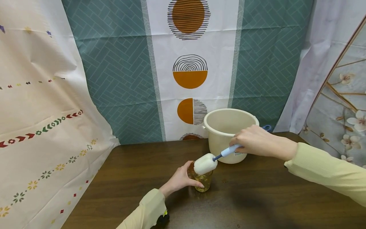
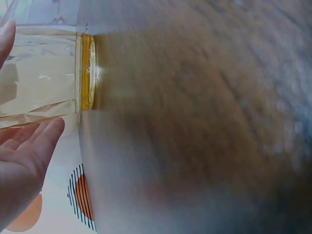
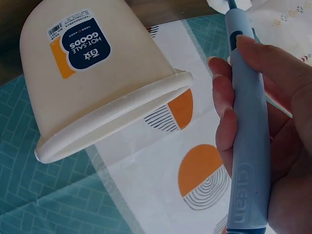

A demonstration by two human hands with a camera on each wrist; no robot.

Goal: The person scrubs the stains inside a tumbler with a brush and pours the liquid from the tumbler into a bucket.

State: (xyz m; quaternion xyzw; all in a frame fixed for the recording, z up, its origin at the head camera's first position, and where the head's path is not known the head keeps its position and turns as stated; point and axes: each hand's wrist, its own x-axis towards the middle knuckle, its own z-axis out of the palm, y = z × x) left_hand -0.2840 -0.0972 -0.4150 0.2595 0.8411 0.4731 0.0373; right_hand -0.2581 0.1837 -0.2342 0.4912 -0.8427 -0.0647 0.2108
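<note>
My left hand (image 1: 183, 178) holds an amber-tinted clear glass (image 1: 203, 183) on the table, thumb on one side and fingers on the other. In the left wrist view the glass (image 2: 44, 78) shows its thick yellow base, with fingers along its wall. My right hand (image 1: 253, 141) grips a sponge cup brush by its light blue handle (image 3: 249, 131), fingers wrapped round it. The brush's white sponge head (image 1: 205, 163) slants down at the glass's mouth; whether its tip is inside the rim I cannot tell.
A cream bucket (image 1: 228, 143) with a label (image 3: 80, 44) stands just behind the glass, close to my right hand. The dark wooden table (image 1: 137, 165) ends at a patterned cloth (image 1: 114, 79) at the back. Another cloth (image 1: 37, 105) hangs at the left.
</note>
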